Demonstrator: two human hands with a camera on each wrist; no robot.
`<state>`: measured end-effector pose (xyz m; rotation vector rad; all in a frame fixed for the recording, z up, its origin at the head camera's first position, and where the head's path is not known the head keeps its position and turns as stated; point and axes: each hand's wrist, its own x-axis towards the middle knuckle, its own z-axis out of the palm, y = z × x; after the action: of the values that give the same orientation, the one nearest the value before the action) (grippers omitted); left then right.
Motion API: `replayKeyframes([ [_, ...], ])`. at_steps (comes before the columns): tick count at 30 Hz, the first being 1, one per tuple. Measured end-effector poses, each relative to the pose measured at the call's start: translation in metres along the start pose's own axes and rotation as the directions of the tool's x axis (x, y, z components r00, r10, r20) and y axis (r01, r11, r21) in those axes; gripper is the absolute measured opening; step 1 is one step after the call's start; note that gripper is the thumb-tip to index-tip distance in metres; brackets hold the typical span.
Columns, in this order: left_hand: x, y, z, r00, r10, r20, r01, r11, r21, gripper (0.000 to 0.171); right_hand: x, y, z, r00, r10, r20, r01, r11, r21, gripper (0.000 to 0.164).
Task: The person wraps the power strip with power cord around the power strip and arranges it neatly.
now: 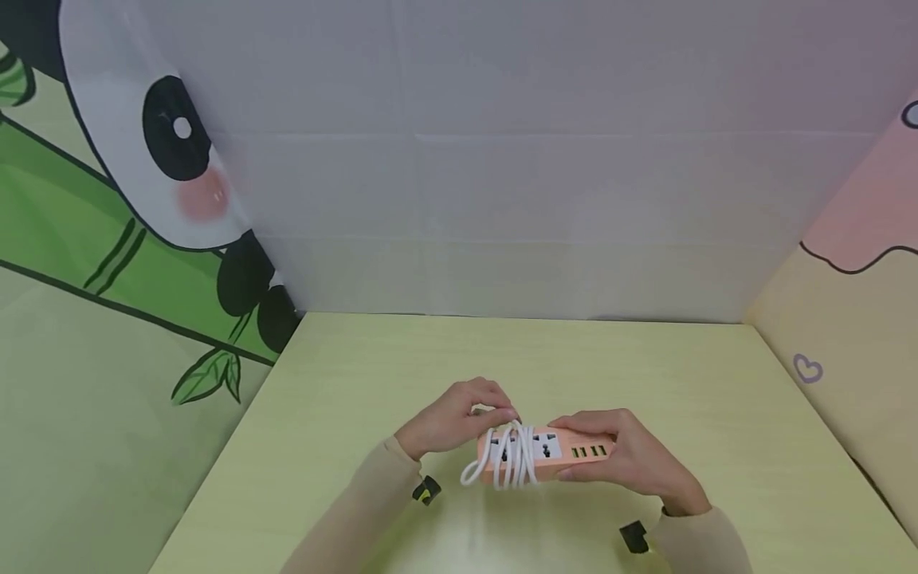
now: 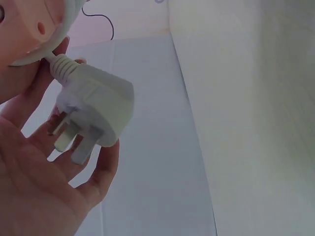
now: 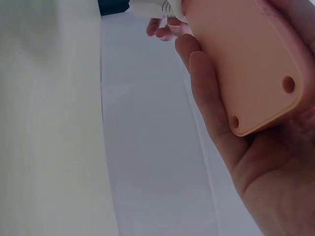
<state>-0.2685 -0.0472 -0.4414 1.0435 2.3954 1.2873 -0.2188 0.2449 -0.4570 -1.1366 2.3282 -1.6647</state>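
A peach-coloured power strip (image 1: 566,450) is held above the table, with its white cable (image 1: 511,456) wound in several loops round its left part. My right hand (image 1: 634,458) grips the right end, thumb at the near side and fingers along the far side. In the right wrist view the smooth underside of the strip (image 3: 246,64) shows, with screw holes. My left hand (image 1: 462,418) pinches the cable at the strip's far left edge; the fingertips are partly hidden. Beneath that hand hangs the white three-pin plug (image 2: 98,103), its prongs pointing toward the palm.
A pale yellow table (image 1: 344,359) lies below both hands. Behind it stands a grey-white wall panel (image 1: 502,191). Printed side panels flank it, a green cartoon one (image 1: 107,239) at left and a pink and cream one (image 1: 853,319) at right.
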Motion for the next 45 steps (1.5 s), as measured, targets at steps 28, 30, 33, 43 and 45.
replayKeyframes([
  [28,-0.015,-0.040,0.033,0.981,-0.159,-0.108,0.191,0.874,0.447,0.037,0.004,0.076,0.043,0.959,0.282,0.029,-0.281,0.959,-0.039,0.055],
  [30,-0.015,-0.040,0.034,0.980,-0.162,-0.112,0.196,0.861,0.469,0.037,0.004,0.076,0.043,0.950,0.312,0.027,-0.309,0.948,-0.070,0.057],
  [33,-0.014,-0.041,0.036,0.980,-0.162,-0.117,0.199,0.852,0.484,0.035,0.005,0.073,0.043,0.927,0.374,0.025,-0.367,0.919,-0.142,0.063],
  [43,-0.015,-0.038,0.042,0.981,-0.139,-0.138,0.190,0.844,0.502,0.031,0.011,0.069,0.043,0.904,0.426,0.032,-0.402,0.874,-0.273,0.072],
  [45,-0.015,-0.038,0.042,0.978,-0.146,-0.146,0.200,0.846,0.494,0.032,0.011,0.068,0.042,0.900,0.434,0.029,-0.412,0.871,-0.269,0.074],
])
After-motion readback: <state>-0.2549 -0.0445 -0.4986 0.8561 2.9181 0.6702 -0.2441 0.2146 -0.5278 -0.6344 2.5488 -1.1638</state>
